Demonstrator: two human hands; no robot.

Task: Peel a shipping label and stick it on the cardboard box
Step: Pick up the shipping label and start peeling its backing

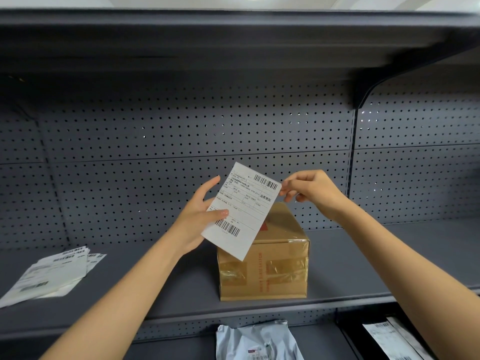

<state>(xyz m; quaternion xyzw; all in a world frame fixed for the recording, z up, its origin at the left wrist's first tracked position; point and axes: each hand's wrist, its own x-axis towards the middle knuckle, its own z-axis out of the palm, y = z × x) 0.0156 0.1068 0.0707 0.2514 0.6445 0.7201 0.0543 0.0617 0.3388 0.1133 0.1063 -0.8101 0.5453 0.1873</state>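
A white shipping label (242, 211) with barcodes and printed text is held tilted in the air above the cardboard box (275, 268). My left hand (198, 216) grips its left edge, thumb on the front near the lower barcode. My right hand (311, 190) pinches the label's upper right corner between thumb and fingertips. The brown box stands taped shut on the grey shelf (155, 287), with red print on its front. The label hides part of the box's top and upper left front.
A loose pile of more labels (52, 274) lies at the shelf's left. A grey pegboard wall (155, 131) backs the shelf and another shelf hangs overhead. On the lower shelf lie a grey mailer bag (257, 339) and a labelled parcel (394, 339).
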